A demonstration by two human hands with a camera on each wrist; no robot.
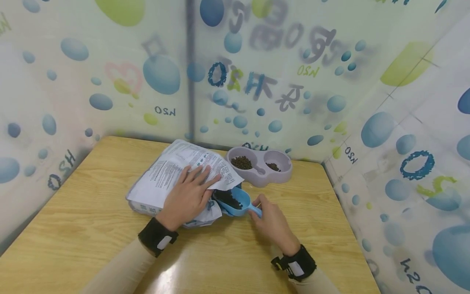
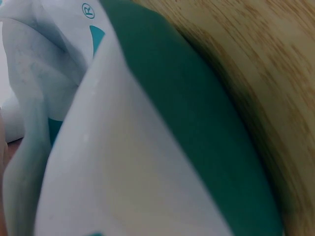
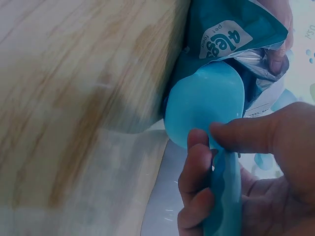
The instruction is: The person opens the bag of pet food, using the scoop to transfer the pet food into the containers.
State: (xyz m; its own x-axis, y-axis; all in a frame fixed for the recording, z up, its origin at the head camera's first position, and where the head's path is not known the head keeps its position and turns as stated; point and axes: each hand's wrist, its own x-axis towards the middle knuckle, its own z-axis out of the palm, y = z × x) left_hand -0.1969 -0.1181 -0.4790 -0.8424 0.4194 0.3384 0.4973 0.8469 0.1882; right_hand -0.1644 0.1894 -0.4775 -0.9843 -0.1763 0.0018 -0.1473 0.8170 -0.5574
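A white and teal pet food bag [image 1: 154, 190] lies on its side, its mouth facing right. My left hand [image 1: 187, 200] rests on top of it near the mouth, fingers spread and straight. My right hand [image 1: 273, 224] grips the handle of a light blue scoop [image 1: 247, 200], thumb on top. Dark brown kibble [image 1: 227, 199] fills the scoop, whose front part is inside the bag's mouth. From below, the right wrist view shows the scoop's underside [image 3: 204, 103] against the bag's teal face [image 3: 266, 24]. Only folds of the bag [image 2: 123, 172] and wood show in the left wrist view.
Behind the scoop stands a grey double pet bowl [image 1: 260, 177]. Its left bowl holds more kibble [image 1: 241, 162] than its right one. Everything sits on a light wooden table [image 1: 312, 204]. Curtains printed with bubbles [image 1: 161, 73] hang close behind and at both sides.
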